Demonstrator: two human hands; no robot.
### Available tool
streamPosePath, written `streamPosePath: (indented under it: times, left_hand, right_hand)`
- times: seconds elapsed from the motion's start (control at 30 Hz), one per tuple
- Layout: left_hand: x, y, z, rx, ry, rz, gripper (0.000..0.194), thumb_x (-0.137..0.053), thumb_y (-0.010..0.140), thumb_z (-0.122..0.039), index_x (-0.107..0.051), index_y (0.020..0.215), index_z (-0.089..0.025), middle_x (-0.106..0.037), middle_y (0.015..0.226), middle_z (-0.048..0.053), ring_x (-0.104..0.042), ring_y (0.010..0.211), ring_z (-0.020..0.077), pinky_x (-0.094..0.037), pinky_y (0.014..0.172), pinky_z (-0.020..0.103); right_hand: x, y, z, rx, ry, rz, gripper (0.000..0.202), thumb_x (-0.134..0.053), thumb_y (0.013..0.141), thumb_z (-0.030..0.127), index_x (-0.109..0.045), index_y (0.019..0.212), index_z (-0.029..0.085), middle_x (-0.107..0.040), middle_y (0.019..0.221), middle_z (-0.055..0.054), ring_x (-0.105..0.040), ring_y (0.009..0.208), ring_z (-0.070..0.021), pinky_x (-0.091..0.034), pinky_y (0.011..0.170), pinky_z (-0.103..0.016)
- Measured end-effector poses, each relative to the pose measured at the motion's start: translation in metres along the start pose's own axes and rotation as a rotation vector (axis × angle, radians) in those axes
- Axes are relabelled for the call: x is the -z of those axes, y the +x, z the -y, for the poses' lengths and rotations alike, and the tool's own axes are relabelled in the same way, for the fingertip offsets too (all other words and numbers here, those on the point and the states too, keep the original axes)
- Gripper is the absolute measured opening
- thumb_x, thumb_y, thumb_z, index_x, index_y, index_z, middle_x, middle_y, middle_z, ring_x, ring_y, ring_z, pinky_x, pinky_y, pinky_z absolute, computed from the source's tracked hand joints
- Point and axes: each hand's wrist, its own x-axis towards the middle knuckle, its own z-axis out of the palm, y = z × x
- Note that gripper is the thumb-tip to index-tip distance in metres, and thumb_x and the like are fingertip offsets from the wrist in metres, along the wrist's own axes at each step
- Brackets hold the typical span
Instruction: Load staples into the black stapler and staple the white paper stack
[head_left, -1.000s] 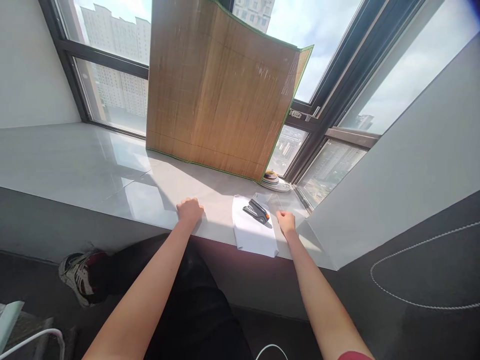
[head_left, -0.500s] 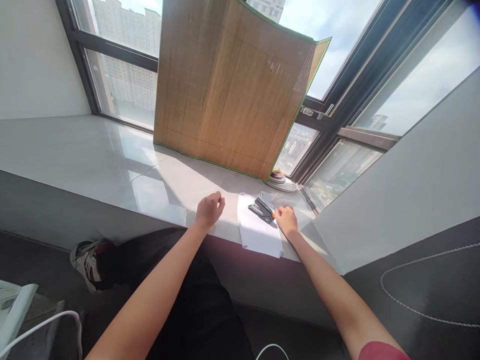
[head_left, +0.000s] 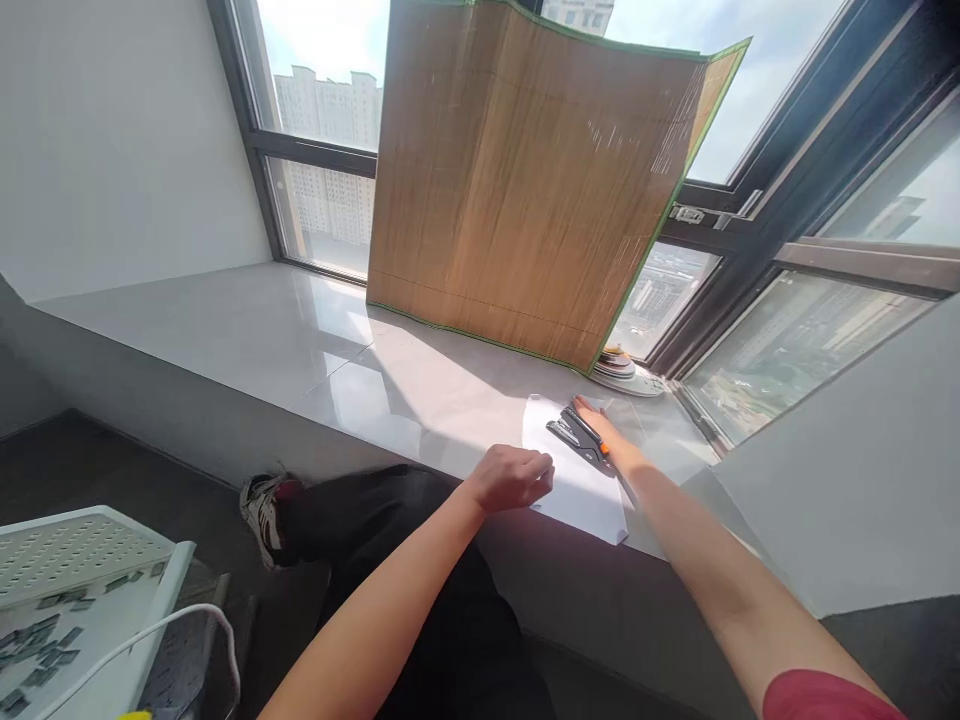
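A black stapler (head_left: 581, 440) with an orange part lies on a white sheet of paper (head_left: 581, 500) on the pale sill. My left hand (head_left: 516, 478) is closed over the sheet's left edge near the sill's front; its fingers curl inward, and whatever they may hold is hidden. Stretched forward along the far right side of the stapler is my right hand (head_left: 602, 422), with its fingers extended and partly hidden behind the stapler's black body. Whether it touches the stapler I cannot tell.
A bamboo mat (head_left: 525, 190) with green edging stands against the window. Stacked round items (head_left: 622, 372) sit by its lower right corner. The sill (head_left: 217, 330) runs left. A white perforated rack (head_left: 90, 545) with a cable (head_left: 169, 625) is at the lower left.
The view has shifted left. My left hand has moved right to the paper's edge. My right hand has reached forward beside the stapler, its fingers now straighter. The stapler still lies on the paper.
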Motion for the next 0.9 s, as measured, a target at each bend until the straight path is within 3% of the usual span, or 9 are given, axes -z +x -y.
streamPosePath:
  times: [0.1,0.23,0.33,0.47,0.63,0.77,0.83,0.9]
  left_hand:
    - [-0.012,0.000,-0.013,-0.122,-0.030,0.026,0.020,-0.055,0.095,-0.021,-0.057,0.075,-0.022,-0.054,0.059,-0.004,-0.051,0.051,0.0108,-0.030,0.051,0.028]
    - [-0.023,0.003,-0.021,-0.205,-0.056,0.096,0.020,-0.057,0.095,-0.024,-0.057,0.075,-0.022,-0.052,0.058,-0.004,-0.052,0.051,0.0106,-0.028,0.049,0.028]
    - [-0.021,0.005,-0.017,-0.115,-0.039,0.037,0.019,-0.056,0.095,-0.023,-0.058,0.076,-0.022,-0.053,0.059,-0.004,-0.052,0.051,0.0108,-0.030,0.051,0.029]
    - [-0.010,0.005,-0.011,0.013,-0.072,-0.140,0.021,-0.055,0.097,-0.022,-0.057,0.076,-0.022,-0.054,0.059,-0.004,-0.050,0.050,0.0106,-0.033,0.052,0.028]
    - [0.000,0.003,-0.005,0.210,-0.067,-0.233,0.027,-0.056,0.098,-0.020,-0.052,0.072,-0.023,-0.051,0.056,-0.004,-0.050,0.050,0.0111,-0.036,0.054,0.026]
    - [0.005,0.003,-0.001,0.286,-0.114,-0.356,0.023,-0.057,0.096,-0.019,-0.052,0.074,-0.023,-0.048,0.054,-0.006,-0.049,0.047,0.0109,-0.036,0.054,0.026]
    - [0.008,0.005,0.000,0.295,-0.151,-0.421,0.022,-0.056,0.096,-0.018,-0.051,0.075,-0.023,-0.048,0.054,-0.006,-0.048,0.047,0.0103,-0.036,0.053,0.026]
    - [0.011,0.008,0.001,0.293,-0.167,-0.447,0.024,-0.055,0.096,-0.017,-0.049,0.074,-0.023,-0.048,0.054,-0.006,-0.048,0.047,0.0099,-0.034,0.052,0.026]
  right_hand:
    - [-0.011,0.006,0.016,-0.002,-0.096,0.202,0.036,-0.057,0.096,0.034,-0.071,0.127,0.022,-0.066,0.147,-0.023,-0.055,0.147,-0.0352,-0.028,0.128,-0.065]
    - [-0.052,0.025,0.058,0.015,-0.113,0.293,0.044,-0.059,0.098,0.038,-0.065,0.136,0.017,-0.054,0.161,-0.026,-0.048,0.153,-0.0370,-0.019,0.131,-0.061]
    - [-0.098,0.042,0.097,0.050,-0.087,0.320,0.046,-0.059,0.101,0.044,-0.064,0.138,0.017,-0.051,0.164,-0.025,-0.048,0.153,-0.0373,-0.017,0.132,-0.058]
    - [-0.159,0.060,0.151,0.113,-0.039,0.373,0.047,-0.058,0.104,0.047,-0.063,0.140,0.017,-0.054,0.162,-0.023,-0.046,0.154,-0.0379,-0.013,0.132,-0.057]
    - [-0.213,0.074,0.208,0.181,0.032,0.426,0.058,-0.051,0.108,0.049,-0.051,0.156,0.017,-0.043,0.171,-0.019,-0.032,0.163,-0.0352,-0.009,0.135,-0.060]
    - [-0.230,0.078,0.240,0.209,0.012,0.466,0.065,-0.049,0.108,0.045,-0.041,0.164,0.012,-0.032,0.176,-0.021,-0.022,0.167,-0.0351,-0.006,0.136,-0.059]
    - [-0.228,0.075,0.250,0.198,-0.040,0.468,0.067,-0.046,0.108,0.041,-0.038,0.165,0.008,-0.027,0.178,-0.022,-0.019,0.168,-0.0336,-0.007,0.137,-0.054]
    - [-0.217,0.071,0.253,0.182,-0.029,0.383,0.065,-0.043,0.107,0.038,-0.040,0.164,0.007,-0.029,0.178,-0.022,-0.023,0.167,-0.0320,-0.014,0.136,-0.049]
